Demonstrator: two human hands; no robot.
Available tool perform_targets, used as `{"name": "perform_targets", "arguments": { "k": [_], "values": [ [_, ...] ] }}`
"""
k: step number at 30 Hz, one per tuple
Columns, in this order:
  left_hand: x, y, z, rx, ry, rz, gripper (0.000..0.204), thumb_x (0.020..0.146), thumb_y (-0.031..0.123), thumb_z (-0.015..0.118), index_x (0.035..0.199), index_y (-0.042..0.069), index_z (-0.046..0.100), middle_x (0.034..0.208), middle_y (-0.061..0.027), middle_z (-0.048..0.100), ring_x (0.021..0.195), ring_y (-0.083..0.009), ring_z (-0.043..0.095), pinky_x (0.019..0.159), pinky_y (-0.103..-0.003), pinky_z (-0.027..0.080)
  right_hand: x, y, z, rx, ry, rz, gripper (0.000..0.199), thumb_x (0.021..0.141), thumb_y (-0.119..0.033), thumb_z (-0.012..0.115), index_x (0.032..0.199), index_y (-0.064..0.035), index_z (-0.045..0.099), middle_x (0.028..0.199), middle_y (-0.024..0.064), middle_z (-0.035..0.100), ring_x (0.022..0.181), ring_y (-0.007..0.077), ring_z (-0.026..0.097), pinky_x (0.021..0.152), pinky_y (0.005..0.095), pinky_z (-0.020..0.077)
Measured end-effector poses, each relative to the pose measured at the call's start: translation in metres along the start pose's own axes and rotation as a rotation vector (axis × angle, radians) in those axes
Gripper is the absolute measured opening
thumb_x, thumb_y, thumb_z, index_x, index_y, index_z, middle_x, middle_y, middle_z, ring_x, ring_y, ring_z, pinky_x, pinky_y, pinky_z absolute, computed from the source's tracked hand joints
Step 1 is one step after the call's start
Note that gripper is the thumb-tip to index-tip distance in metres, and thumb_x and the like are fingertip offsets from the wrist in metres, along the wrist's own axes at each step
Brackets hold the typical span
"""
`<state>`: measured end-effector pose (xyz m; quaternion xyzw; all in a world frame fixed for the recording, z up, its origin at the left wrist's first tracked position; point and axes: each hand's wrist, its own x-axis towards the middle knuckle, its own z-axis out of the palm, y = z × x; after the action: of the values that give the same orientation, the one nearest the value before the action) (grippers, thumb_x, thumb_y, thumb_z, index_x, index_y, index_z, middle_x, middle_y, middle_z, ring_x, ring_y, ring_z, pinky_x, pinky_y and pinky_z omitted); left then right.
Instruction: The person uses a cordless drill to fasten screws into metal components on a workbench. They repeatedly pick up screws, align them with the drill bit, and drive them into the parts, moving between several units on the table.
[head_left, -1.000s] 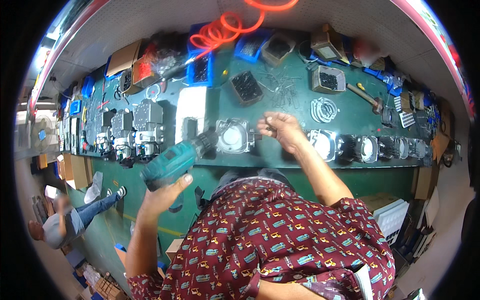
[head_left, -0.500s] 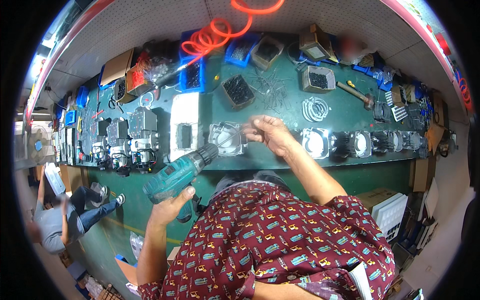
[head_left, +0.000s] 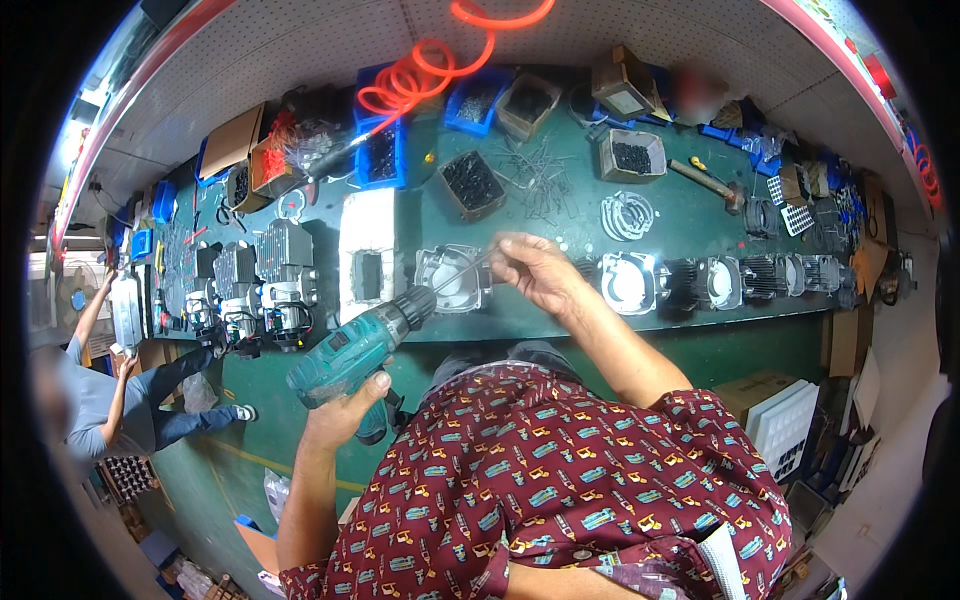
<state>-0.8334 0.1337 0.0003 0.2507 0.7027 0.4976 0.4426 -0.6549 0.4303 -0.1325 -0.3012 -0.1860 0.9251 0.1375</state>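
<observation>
My left hand (head_left: 340,418) is wrapped round the handle of a teal cordless drill (head_left: 345,358), held tilted in front of my body. From its black chuck a long thin bit (head_left: 462,273) points up and right. At the bit's far end my right hand (head_left: 537,272) is pinched closed; its fingers hide whatever may be between them. Behind the bit, a square silver metal housing (head_left: 437,268) with a round recess sits on the green bench. Left of that housing lies a white block (head_left: 352,235) with a rectangular opening.
Assembled motor units (head_left: 285,250) stand on the left; a row of similar housings (head_left: 630,283) runs right. At the back are a box of black screws (head_left: 472,183), loose rods (head_left: 540,175), a hammer (head_left: 710,185) and a red coiled hose (head_left: 420,80). Another person (head_left: 110,400) is at far left.
My hands and the drill stay nearly in place, with the right fingers shifted slightly. At far left the other person has moved up toward the bench, carrying a pale, long object.
</observation>
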Motion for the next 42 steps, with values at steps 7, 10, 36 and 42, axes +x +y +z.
{"name": "perform_targets", "arguments": {
  "k": [7, 10, 36, 42],
  "values": [
    [-0.003, -0.001, -0.001, -0.034, 0.021, -0.058, 0.041, 0.088, 0.014, 0.077, 0.125, 0.004, 0.063, 0.110, -0.0069, 0.069, 0.096, -0.0138, 0.063, 0.082, -0.031, 0.055, 0.000, 0.000, 0.001, 0.028, -0.003, -0.003, 0.027, 0.094, -0.005, 0.066, 0.118, 0.0046, 0.060, 0.107, 0.0150, 0.068, 0.092, 0.0214, 0.071, 0.080, 0.0309, 0.0638],
    [-0.002, -0.001, -0.004, 0.019, 0.026, -0.061, 0.039, 0.088, 0.012, 0.076, 0.123, 0.003, 0.062, 0.108, -0.0070, 0.068, 0.087, -0.0138, 0.063, 0.077, -0.031, 0.054, -0.002, -0.002, 0.006, -0.022, 0.024, -0.009, 0.027, 0.093, -0.006, 0.067, 0.118, 0.0044, 0.061, 0.107, 0.0150, 0.069, 0.091, 0.0209, 0.071, 0.079, 0.0293, 0.0634],
    [-0.005, -0.015, -0.008, 0.450, -0.005, -0.149, 0.028, 0.081, 0.021, 0.082, 0.100, 0.003, 0.071, 0.087, -0.0077, 0.072, 0.078, -0.0136, 0.065, 0.072, -0.031, 0.051, 0.030, 0.034, -0.002, -1.438, 0.186, -0.419, 0.056, 0.079, -0.041, 0.078, 0.120, -0.0046, 0.069, 0.106, 0.0194, 0.063, 0.083, 0.0261, 0.064, 0.076, 0.0383, 0.0530],
    [0.040, 0.055, 0.003, 0.843, -0.202, 0.124, 0.032, 0.077, 0.027, 0.081, 0.098, 0.005, 0.072, 0.088, -0.0164, 0.073, 0.085, -0.0337, 0.071, 0.077, -0.042, 0.054, 0.045, 0.041, -0.014, -1.522, 0.164, -0.451, 0.051, 0.080, -0.047, 0.072, 0.103, -0.0023, 0.074, 0.096, 0.0261, 0.065, 0.086, 0.0372, 0.065, 0.080, 0.0442, 0.0518]
  ]
}}
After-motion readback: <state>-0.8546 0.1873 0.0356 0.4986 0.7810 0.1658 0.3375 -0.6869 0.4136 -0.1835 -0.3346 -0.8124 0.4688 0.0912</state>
